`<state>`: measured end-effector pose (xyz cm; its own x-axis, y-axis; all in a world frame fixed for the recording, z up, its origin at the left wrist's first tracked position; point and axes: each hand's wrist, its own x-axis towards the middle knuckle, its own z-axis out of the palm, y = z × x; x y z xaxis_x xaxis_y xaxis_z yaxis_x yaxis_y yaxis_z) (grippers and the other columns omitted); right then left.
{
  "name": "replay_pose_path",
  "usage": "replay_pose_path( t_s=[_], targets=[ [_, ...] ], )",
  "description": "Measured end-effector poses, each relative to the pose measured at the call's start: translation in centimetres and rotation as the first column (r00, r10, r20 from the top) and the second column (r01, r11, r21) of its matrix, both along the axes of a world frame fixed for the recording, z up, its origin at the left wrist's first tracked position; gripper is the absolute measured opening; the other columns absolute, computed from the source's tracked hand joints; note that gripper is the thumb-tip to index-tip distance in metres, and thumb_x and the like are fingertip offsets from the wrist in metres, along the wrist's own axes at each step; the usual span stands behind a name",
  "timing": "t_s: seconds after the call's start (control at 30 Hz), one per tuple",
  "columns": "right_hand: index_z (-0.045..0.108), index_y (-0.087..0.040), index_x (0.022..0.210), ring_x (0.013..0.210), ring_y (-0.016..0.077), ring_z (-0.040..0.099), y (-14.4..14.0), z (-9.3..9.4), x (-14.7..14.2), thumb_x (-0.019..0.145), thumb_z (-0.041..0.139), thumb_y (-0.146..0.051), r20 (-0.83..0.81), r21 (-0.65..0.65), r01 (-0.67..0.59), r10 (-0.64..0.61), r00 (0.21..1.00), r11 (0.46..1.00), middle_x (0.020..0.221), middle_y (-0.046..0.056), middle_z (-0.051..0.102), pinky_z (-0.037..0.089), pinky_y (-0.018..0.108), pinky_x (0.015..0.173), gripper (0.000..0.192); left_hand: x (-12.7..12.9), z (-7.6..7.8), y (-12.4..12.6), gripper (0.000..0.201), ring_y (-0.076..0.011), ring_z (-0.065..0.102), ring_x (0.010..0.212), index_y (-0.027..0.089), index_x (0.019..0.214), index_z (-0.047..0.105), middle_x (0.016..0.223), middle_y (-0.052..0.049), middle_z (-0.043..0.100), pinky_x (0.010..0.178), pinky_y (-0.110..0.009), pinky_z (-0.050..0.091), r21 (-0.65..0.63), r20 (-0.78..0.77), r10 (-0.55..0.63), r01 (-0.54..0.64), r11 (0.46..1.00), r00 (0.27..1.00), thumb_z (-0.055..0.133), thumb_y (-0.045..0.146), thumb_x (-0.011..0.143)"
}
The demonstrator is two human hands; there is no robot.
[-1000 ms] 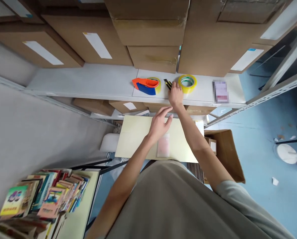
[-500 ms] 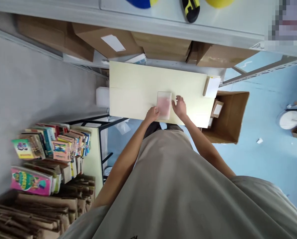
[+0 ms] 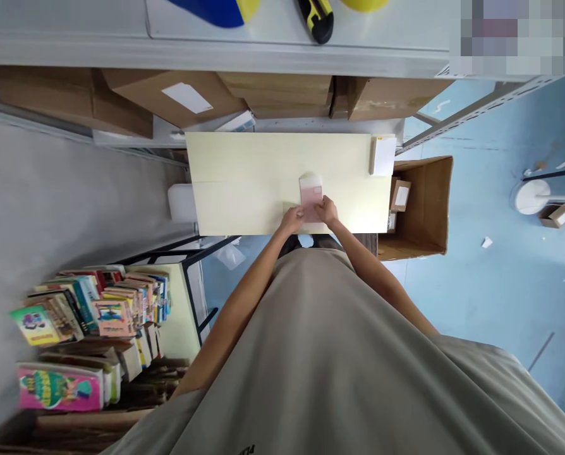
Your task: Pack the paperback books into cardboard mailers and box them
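A small pink packet in a clear wrapper [image 3: 310, 193] lies on the pale yellow table [image 3: 244, 183], near its front edge. My left hand [image 3: 292, 220] grips the packet's near left corner. My right hand [image 3: 327, 211] holds its near right edge. Both hands meet at the packet's lower end. A yellow and black utility knife [image 3: 318, 18] lies on the grey shelf [image 3: 282, 54] above, next to a blue and yellow tape dispenser [image 3: 216, 7].
A white pad [image 3: 383, 155] sits at the table's far right corner. An open cardboard box [image 3: 422, 208] stands on the blue floor to the right. Cardboard boxes [image 3: 178, 95] fill the shelf below the top board. Stacks of books [image 3: 97, 303] lie at lower left.
My right hand left the knife on the shelf and came down to the table. Both hands closed on the pink packet, and my view tilted downward.
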<state>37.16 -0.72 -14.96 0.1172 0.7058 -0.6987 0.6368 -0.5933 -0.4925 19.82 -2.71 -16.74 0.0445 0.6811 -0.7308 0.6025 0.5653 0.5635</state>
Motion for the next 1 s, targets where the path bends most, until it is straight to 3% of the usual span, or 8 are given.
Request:
replay_pose_path(
  t_s=[0.1, 0.2, 0.33, 0.4, 0.47, 0.57, 0.83, 1.0],
  targets=[
    [0.061, -0.027, 0.097, 0.088, 0.0203, 0.062, -0.1, 2.3, 1.5, 0.099, 0.068, -0.038, -0.186, 0.110, 0.092, -0.071, 0.980, 0.990, 0.096, 0.001, 0.074, 0.058, 0.033, 0.087, 0.014, -0.5, 1.5, 0.4, 0.065, -0.0360, 0.073, 0.147, 0.011, 0.161, 0.064, 0.171, -0.029, 0.062, 0.126, -0.046, 0.056, 0.024, 0.005, 0.134, -0.134, 0.991, 0.991, 0.081, 0.030, 0.101],
    [0.070, -0.023, 0.108, 0.097, 0.0216, 0.068, -0.1, 6.2, 2.8, 0.093, 0.077, -0.059, -0.493, 0.187, 0.229, -0.110, 0.863, 0.955, 0.108, 0.005, 0.080, 0.061, 0.035, 0.088, 0.040, -1.6, 4.0, 1.4, 0.072, -0.0353, 0.072, 0.149, 0.015, 0.157, 0.067, 0.166, -0.027, 0.068, 0.120, -0.044, 0.060, -0.044, 0.241, 0.302, -0.300, 0.953, 0.922, 0.088, 0.052, 0.099],
    [0.076, -0.022, 0.116, 0.106, 0.0260, 0.075, 0.3, 12.1, 3.4, 0.084, 0.087, -0.076, -0.625, 0.211, 0.311, -0.116, 0.772, 0.927, 0.119, 0.009, 0.084, 0.066, 0.039, 0.091, 0.065, -2.7, 8.7, 2.8, 0.075, -0.0312, 0.084, 0.118, 0.018, 0.119, 0.084, 0.122, -0.016, 0.088, 0.104, -0.043, 0.068, -0.083, 0.581, 0.296, -0.307, 0.948, 0.758, 0.094, 0.082, 0.079],
    [0.077, -0.022, 0.117, 0.107, 0.0273, 0.076, 0.7, 14.4, 3.2, 0.083, 0.088, -0.079, -0.626, 0.239, 0.331, -0.115, 0.771, 0.913, 0.118, 0.009, 0.085, 0.067, 0.040, 0.093, 0.067, -2.9, 11.0, 3.4, 0.074, -0.0265, 0.082, 0.097, 0.020, 0.097, 0.083, 0.100, -0.009, 0.087, 0.088, -0.038, 0.069, -0.013, 0.609, 0.293, -0.360, 0.933, 0.737, 0.100, 0.085, 0.067],
    [0.078, -0.022, 0.116, 0.106, 0.0281, 0.077, 1.0, 15.9, 2.7, 0.085, 0.088, -0.080, -0.613, 0.283, 0.344, -0.107, 0.783, 0.895, 0.116, 0.009, 0.085, 0.067, 0.041, 0.093, 0.067, -3.1, 12.9, 3.9, 0.068, -0.0203, 0.074, 0.078, 0.021, 0.085, 0.080, 0.083, -0.004, 0.081, 0.071, -0.031, 0.062, 0.096, 0.575, 0.299, -0.425, 0.900, 0.762, 0.103, 0.082, 0.064],
    [0.076, -0.022, 0.116, 0.104, 0.0287, 0.076, 1.5, 16.8, 1.8, 0.090, 0.082, -0.084, -0.557, 0.351, 0.329, -0.087, 0.826, 0.877, 0.113, 0.010, 0.083, 0.066, 0.042, 0.090, 0.068, -3.2, 14.9, 4.5, 0.056, -0.0152, 0.063, 0.066, 0.022, 0.079, 0.075, 0.071, 0.000, 0.072, 0.062, -0.027, 0.051, 0.258, 0.514, 0.304, -0.483, 0.837, 0.802, 0.101, 0.071, 0.073],
    [0.070, -0.023, 0.141, 0.111, 0.0308, 0.076, 2.2, 16.7, -0.1, 0.109, 0.063, -0.076, -0.398, 0.415, 0.228, -0.050, 0.916, 0.881, 0.113, 0.012, 0.081, 0.069, 0.042, 0.089, 0.062, -3.0, 17.1, 4.3, 0.032, -0.0171, 0.070, 0.075, 0.024, 0.078, 0.062, 0.076, 0.000, 0.072, 0.070, -0.027, 0.055, 0.434, 0.422, 0.335, -0.512, 0.741, 0.843, 0.090, 0.036, 0.086],
    [0.066, -0.023, 0.153, 0.141, 0.0333, 0.071, 1.3, 17.6, -0.3, 0.114, 0.053, -0.070, -0.255, 0.561, 0.200, -0.063, 0.965, 0.803, 0.154, 0.019, 0.073, 0.067, 0.051, 0.111, 0.063, -2.3, 17.5, 3.9, 0.021, -0.0154, 0.070, 0.068, 0.023, 0.083, 0.067, 0.074, 0.001, 0.075, 0.066, -0.026, 0.056, 0.535, 0.365, 0.367, -0.516, 0.669, 0.855, 0.086, 0.029, 0.090]
  ],
)
